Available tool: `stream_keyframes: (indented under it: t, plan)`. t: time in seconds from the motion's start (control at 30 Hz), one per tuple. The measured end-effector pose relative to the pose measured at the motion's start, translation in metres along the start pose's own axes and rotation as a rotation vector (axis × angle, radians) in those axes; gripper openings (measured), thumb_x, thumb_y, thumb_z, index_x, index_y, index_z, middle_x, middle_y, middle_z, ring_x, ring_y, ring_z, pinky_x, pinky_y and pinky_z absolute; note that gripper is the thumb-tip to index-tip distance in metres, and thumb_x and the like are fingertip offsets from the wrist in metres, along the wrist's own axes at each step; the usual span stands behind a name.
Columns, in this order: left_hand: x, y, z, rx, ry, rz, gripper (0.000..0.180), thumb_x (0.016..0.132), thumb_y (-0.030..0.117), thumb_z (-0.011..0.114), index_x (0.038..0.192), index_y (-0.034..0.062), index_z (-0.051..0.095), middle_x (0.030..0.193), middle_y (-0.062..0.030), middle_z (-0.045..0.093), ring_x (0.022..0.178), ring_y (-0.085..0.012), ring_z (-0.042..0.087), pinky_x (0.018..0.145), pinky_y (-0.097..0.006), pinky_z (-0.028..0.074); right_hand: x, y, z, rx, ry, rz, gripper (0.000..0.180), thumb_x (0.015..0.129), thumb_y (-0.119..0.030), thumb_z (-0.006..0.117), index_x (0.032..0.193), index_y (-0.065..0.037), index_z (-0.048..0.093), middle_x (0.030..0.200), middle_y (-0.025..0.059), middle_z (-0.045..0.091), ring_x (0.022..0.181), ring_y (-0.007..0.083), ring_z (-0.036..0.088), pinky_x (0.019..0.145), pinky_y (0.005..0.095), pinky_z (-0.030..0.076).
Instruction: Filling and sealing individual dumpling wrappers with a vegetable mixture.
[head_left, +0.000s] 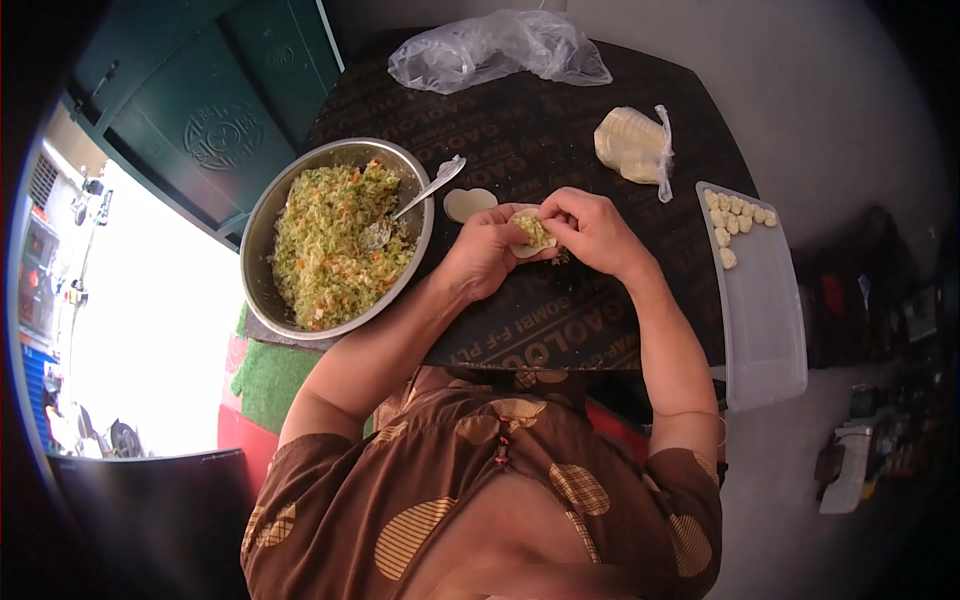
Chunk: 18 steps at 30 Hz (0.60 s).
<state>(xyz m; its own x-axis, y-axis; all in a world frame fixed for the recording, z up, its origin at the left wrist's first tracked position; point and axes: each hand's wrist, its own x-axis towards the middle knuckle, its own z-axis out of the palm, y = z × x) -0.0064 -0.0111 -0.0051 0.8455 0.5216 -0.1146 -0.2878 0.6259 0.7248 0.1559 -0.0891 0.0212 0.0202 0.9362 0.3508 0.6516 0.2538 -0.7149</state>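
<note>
My left hand (476, 252) cradles a round dumpling wrapper (534, 240) with chopped vegetable filling on it, thumb over the near side. From the right, my right hand (596, 232) pinches the wrapper's far edge between its fingers. The wrapper is still partly open, and the filling shows. Just beyond my left hand, a few loose round wrappers (468, 204) lie on the table. A large steel bowl (251, 255) stands to the left, heaped with shredded green, white and orange filling (335, 235). A metal spoon (432, 186) rests in it, handle toward the right.
A translucent tray (762, 320) on the right holds several small pleated dumplings (738, 214) at its far end. A tied bag of wrappers (628, 145) lies far right on the dark printed table (500, 335). A crumpled clear plastic bag (500, 50) covers the back edge.
</note>
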Motion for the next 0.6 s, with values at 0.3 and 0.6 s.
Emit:
stream_keyframes:
  t: [0.3, 0.6]
  plan:
    - [-0.001, 0.001, -0.003, 0.005, 0.022, 0.01, 0.032, 0.085, -0.007, 0.042, 0.116, -0.0104, 0.049, 0.112, -0.0207, 0.057, 0.1, -0.0317, 0.061, 0.089, -0.042, 0.054, 0.0, 0.004, -0.009, -0.079, -0.049, 0.085, 0.005, 0.082, -0.003, 0.059, 0.085, 0.001, 0.058, 0.073, 0.0049, 0.057, 0.063, 0.0098, 0.052, 0.057, 0.0261, 0.043]
    - [-0.001, 0.0, -0.003, 0.018, 0.026, -0.001, 0.032, 0.085, -0.007, 0.042, 0.117, -0.0106, 0.048, 0.113, -0.0214, 0.056, 0.099, -0.0314, 0.062, 0.088, -0.041, 0.054, 0.0, -0.001, -0.011, -0.039, -0.055, 0.065, 0.005, 0.081, -0.003, 0.061, 0.083, 0.001, 0.059, 0.073, 0.0045, 0.056, 0.063, 0.0089, 0.051, 0.057, 0.0244, 0.042]
